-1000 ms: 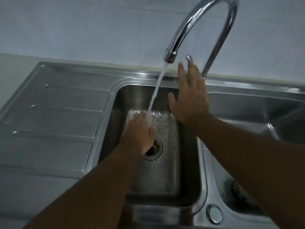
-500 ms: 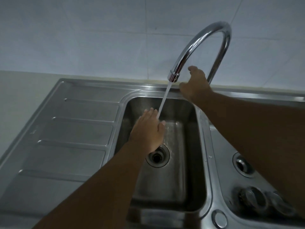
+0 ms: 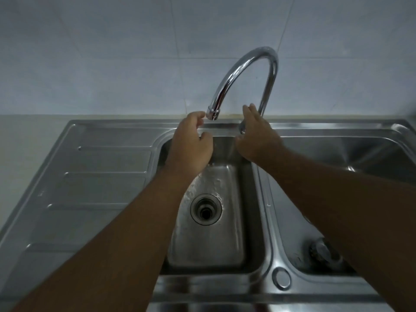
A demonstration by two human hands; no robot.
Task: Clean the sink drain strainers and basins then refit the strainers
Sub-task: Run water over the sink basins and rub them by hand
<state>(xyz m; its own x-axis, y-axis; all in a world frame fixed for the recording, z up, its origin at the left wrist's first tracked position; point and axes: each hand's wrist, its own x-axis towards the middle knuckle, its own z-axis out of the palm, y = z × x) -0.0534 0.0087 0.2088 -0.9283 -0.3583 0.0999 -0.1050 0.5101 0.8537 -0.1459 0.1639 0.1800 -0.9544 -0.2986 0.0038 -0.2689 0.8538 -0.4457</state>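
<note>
Head | left hand (image 3: 190, 143) loosely curled beside spout (image 3: 212, 113) | right hand (image 3: 258, 140) fingers (image 3: 248, 113) straight at lever (image 3: 242, 128)

Steel double sink (image 3: 225, 287), ribbed drainboard (image 3: 101, 176), faucet (image 3: 247, 61) at back

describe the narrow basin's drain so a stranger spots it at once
Find the steel sink, then its narrow middle basin under the curved tap. The drain is the ringed round hole in that basin's wet floor, dark and open at its centre, unlike the flat solid disc on the front ledge.
</note>
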